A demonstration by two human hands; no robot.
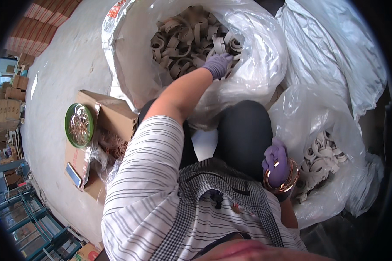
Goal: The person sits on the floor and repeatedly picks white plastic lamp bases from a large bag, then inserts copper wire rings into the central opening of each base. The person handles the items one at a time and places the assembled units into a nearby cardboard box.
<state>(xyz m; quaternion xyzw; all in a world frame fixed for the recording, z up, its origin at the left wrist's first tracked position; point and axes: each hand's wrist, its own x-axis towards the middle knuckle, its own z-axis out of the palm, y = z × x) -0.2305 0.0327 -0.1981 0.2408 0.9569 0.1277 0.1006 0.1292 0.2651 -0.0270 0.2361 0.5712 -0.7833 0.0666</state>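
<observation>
Both hands wear purple gloves: the left hand (217, 64) reaches to twelve o'clock, fingers closing among the brown rings (191, 37) that fill the big clear bag (257, 74), while the right hand (276, 163) at four o'clock is clamped on a coppery loop (287, 182). Picking a ring seems the step in hand, and it calls for pulling one free of the tangle. At three o'clock a second bag (305, 113) holds pale rings (324, 156); at nine o'clock a green tin (79, 125) sits on a cardboard box (113, 115).

Left hand (217, 65) reaches forward; right hand (276, 165) fingers curled shut.
</observation>
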